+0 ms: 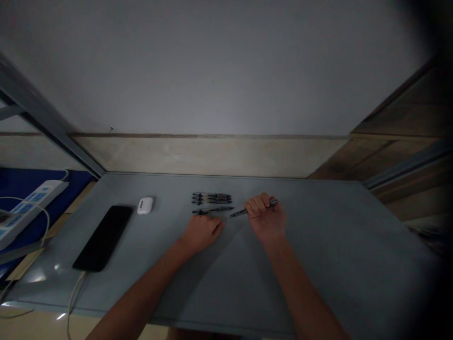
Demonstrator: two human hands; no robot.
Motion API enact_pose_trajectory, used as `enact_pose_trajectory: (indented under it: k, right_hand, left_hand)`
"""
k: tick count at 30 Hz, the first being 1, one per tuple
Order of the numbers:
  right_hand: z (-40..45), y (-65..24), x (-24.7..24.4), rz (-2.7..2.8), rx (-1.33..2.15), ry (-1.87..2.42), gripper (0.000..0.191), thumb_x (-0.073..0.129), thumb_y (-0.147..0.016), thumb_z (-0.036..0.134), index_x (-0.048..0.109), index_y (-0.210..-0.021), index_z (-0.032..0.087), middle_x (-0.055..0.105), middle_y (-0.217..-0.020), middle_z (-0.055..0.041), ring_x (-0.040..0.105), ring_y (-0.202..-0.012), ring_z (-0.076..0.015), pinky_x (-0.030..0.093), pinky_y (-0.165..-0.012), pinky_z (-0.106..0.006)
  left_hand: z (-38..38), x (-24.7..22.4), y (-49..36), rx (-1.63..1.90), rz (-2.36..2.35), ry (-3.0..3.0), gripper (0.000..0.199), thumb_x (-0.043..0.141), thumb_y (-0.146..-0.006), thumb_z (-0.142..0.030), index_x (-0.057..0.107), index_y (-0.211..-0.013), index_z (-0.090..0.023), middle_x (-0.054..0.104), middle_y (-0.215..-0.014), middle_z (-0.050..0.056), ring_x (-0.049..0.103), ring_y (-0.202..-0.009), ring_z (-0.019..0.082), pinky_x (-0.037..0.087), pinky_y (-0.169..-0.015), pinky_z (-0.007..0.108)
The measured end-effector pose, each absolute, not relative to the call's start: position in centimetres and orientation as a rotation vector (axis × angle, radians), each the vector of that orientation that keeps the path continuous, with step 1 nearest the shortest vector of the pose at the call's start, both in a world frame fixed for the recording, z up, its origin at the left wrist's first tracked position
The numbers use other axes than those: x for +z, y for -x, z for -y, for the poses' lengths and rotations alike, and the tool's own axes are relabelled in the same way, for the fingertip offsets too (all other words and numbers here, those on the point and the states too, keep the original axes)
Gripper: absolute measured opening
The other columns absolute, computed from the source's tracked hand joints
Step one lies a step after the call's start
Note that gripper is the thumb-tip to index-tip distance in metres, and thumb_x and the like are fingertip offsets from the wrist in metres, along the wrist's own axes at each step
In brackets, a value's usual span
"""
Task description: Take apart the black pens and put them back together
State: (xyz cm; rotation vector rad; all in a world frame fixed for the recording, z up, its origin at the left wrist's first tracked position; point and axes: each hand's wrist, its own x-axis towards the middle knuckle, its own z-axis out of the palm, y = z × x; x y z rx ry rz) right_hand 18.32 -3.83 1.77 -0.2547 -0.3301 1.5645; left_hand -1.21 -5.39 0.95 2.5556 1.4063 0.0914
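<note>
The right hand [266, 219] curls its fingers around one pen [239, 213], presumably steadying it with an end exposed toward the left hand [202, 232], whose grip cannot be determined, near other pens [213, 198] lying roughly parallel on the gray table [329, 245], seemingly to keep each distinct.
</note>
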Motion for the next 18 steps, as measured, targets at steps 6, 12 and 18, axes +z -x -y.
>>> enact_pose_trajectory:
  k: [6,12,18]
  right_hand:
    - [4.14,-18.46,2.34,0.314,1.548,0.253,0.040,0.053,-0.081,0.041,0.023,-0.063,0.022,0.023,-0.053,0.0058,0.030,-0.047,-0.0116,0.036,-0.047,-0.027]
    - [4.02,-18.44,2.06,0.331,1.544,0.272,0.039,0.055,-0.080,0.033,0.022,-0.063,0.022,0.023,-0.053,0.0059,0.028,-0.046,-0.0115,0.034,-0.045,-0.027]
    - [4.10,-18.35,2.18,0.303,1.552,0.239,0.041,0.052,-0.082,0.044,0.023,-0.064,0.022,0.024,-0.054,0.0054,0.030,-0.048,-0.0123,0.036,-0.047,-0.028]
  left_hand:
    - [5.40,0.84,1.23,0.101,-1.397,-2.577,0.045,0.028,-0.096,-0.040,0.068,-0.089,-0.018,0.071,-0.083,0.009,0.067,-0.076,0.021,0.050,-0.070,0.033]
    - [5.41,0.76,1.28,0.104,-1.396,-2.578,0.044,0.029,-0.096,-0.039,0.067,-0.089,-0.018,0.071,-0.084,0.009,0.067,-0.076,0.021,0.050,-0.072,0.033]
    - [5.37,0.64,1.29,0.115,-1.395,-2.552,0.044,0.029,-0.096,-0.040,0.067,-0.089,-0.020,0.071,-0.084,0.011,0.066,-0.078,0.023,0.050,-0.072,0.033]
